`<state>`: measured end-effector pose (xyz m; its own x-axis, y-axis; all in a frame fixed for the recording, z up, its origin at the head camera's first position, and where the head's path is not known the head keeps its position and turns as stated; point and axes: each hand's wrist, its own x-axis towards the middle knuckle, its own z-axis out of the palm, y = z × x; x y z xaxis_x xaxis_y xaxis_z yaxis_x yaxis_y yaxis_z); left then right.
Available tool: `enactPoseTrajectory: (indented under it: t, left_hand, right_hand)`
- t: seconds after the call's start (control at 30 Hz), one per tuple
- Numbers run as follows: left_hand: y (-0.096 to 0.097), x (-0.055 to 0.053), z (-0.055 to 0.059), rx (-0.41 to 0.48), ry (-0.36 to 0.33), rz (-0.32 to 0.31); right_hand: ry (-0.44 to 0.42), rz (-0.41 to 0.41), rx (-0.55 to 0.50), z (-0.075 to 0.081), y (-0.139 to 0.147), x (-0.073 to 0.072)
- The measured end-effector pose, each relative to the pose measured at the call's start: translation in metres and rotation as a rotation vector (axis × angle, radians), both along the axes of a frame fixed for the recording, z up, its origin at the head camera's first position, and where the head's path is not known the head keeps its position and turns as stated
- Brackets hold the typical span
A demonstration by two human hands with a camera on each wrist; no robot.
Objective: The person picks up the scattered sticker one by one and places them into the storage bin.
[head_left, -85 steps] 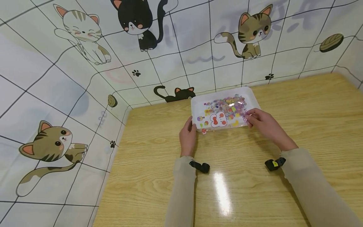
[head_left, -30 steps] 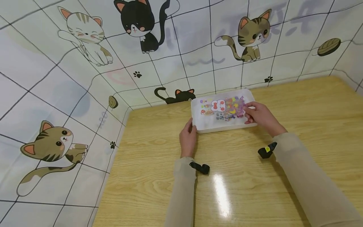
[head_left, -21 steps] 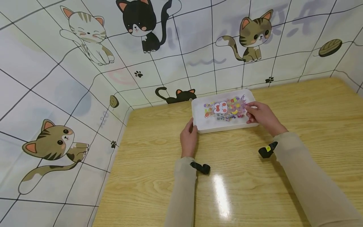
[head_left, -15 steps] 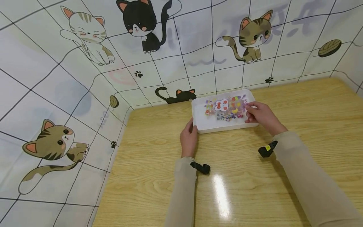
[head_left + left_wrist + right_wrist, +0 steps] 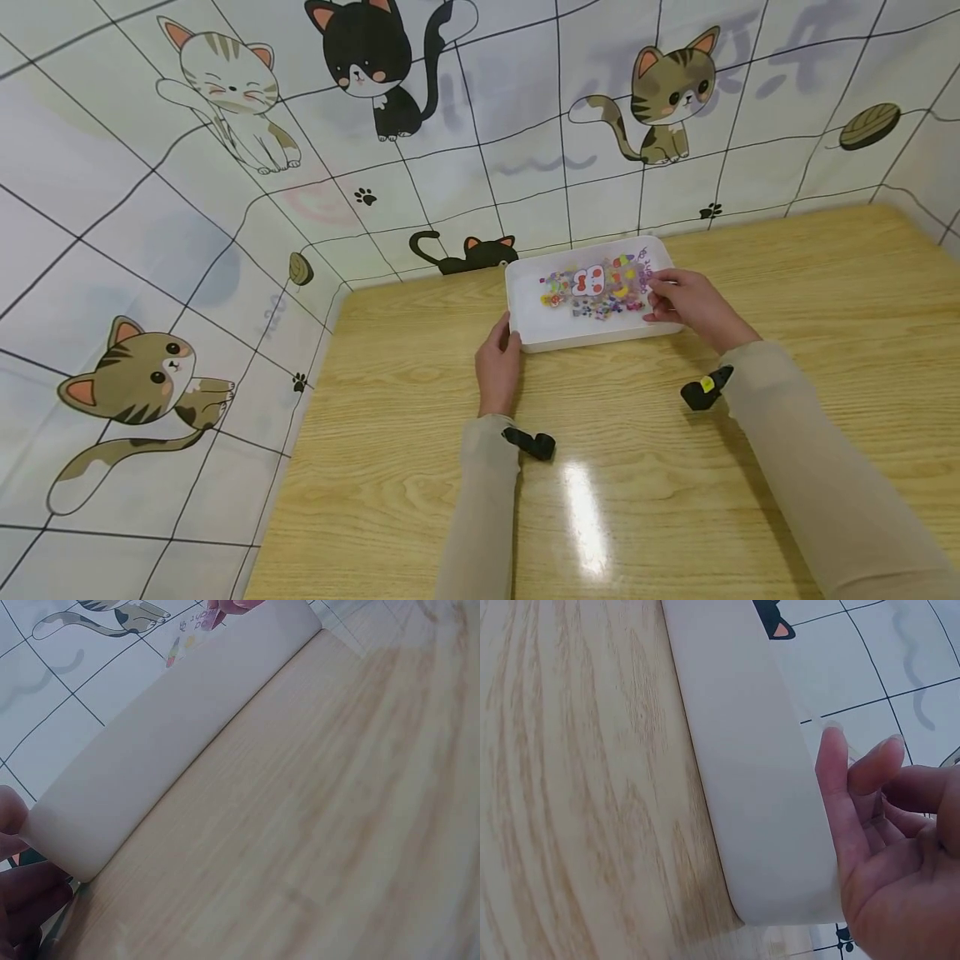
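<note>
A white tray [image 5: 547,321] lies at the back of the table, with small colourful pieces [image 5: 597,309] inside. My left hand [image 5: 497,367] grips its near left corner, thumb on one side of the wall and fingers on the other, as the left wrist view shows. Over the tray, my right hand [image 5: 693,304] pinches the right end of a clear plastic sheet [image 5: 588,282], printed with a white rabbit face, fruit and purple lettering. In the right wrist view the right hand's fingers [image 5: 870,769] are bent above the tray's rim; the sheet barely shows there.
The wooden table [image 5: 630,492] meets a wall covering [image 5: 480,158] with cartoon cats and grid lines, right behind the tray. Another wall stands along the left side. A black wrist camera [image 5: 531,443] sits on the left sleeve, another camera [image 5: 705,390] on the right.
The sheet, earlier reaching over the tray's front rim, has moved back over the tray, baring the small pieces in front. The right hand has shifted slightly back. The left hand stays put.
</note>
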<state>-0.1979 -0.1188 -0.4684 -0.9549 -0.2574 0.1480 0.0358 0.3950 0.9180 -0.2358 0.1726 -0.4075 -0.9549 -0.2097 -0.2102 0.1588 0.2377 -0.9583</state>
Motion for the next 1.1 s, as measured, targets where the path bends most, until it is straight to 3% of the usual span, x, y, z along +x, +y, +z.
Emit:
enactPoseTrajectory:
  t: [0.33,0.5,0.87,1.1]
  left_hand:
    - [0.000,0.000,-0.002,-0.003,0.009,0.005]
    - [0.000,-0.001,-0.002,-0.003,0.007,0.005]
    - [0.001,-0.002,-0.004,-0.019,-0.005,0.022]
    - [0.000,-0.003,-0.002,-0.021,0.005,0.021]
  right_hand:
    - [-0.037,0.039,0.002,0.003,-0.002,-0.007]
    - [-0.027,0.051,0.067,0.005,-0.002,-0.012]
    - [0.050,0.089,0.227,0.007,0.002,-0.027]
    - [0.089,0.115,0.265,0.007,0.006,-0.035]
